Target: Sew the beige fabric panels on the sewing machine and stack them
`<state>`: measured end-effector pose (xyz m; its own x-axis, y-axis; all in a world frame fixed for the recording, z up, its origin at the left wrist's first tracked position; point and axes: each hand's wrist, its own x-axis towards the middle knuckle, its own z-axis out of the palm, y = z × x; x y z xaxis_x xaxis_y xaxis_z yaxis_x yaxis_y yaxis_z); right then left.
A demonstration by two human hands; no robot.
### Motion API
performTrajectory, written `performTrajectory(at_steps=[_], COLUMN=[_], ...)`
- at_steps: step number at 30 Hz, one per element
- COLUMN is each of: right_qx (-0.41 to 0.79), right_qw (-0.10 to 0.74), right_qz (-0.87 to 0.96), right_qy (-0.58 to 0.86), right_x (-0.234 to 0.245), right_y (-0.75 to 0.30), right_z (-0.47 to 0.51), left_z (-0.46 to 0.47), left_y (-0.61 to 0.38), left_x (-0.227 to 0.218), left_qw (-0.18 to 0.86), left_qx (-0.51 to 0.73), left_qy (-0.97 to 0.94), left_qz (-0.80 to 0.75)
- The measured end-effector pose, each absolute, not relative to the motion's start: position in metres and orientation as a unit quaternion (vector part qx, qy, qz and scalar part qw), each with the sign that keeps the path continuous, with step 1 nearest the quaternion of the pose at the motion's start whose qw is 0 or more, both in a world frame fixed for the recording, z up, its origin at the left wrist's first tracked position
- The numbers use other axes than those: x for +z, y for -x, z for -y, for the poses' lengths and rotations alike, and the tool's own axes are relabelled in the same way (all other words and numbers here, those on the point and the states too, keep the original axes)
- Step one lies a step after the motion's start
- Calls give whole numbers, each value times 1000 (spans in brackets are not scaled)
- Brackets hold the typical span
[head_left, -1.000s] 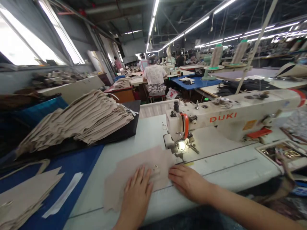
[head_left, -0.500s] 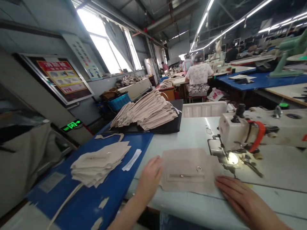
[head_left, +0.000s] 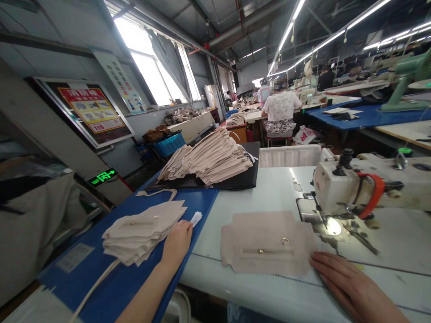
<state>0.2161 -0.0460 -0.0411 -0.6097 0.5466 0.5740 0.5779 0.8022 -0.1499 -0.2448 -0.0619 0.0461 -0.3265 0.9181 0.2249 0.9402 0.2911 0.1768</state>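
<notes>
A beige fabric panel (head_left: pixel 269 264) with a zipped slot and a small metal ring lies flat on the pale sewing table. My right hand (head_left: pixel 350 280) rests at its right edge, fingers stretched out and holding nothing. Over on the blue board, my left hand (head_left: pixel 178 242) has its fingers closed on a white strip (head_left: pixel 196 218), whose lower part they hide. Just left of that hand is a stack of similar beige panels (head_left: pixel 138 233), its top one also showing a zip and ring.
A sewing machine (head_left: pixel 353 184) with a lit needle area stands at the right. Behind the blue board (head_left: pixel 111 287), a large pile of beige pieces (head_left: pixel 215 157) sits on a black board. A white crate (head_left: pixel 289 156) is beyond the table. A seated person (head_left: pixel 281 107) is farther off.
My left hand has left the panel's left edge and moved left to the white strip on the blue board. The right hand stays by the panel's right edge.
</notes>
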Motion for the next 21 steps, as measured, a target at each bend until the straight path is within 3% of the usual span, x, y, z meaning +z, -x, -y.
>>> performTrajectory(at_steps=[13,21], right_qx=[-42,4], right_qw=[316,289], right_qz=[895,900], right_qy=[312,327], right_x=[-32,-25], right_y=[-212,-209], right_z=[48,52], left_z=[61,64], left_y=[267,248], left_x=[56,75], left_qw=[-30,20], left_qx=[-255,-314], left_qy=[452,469], left_qz=[854,826])
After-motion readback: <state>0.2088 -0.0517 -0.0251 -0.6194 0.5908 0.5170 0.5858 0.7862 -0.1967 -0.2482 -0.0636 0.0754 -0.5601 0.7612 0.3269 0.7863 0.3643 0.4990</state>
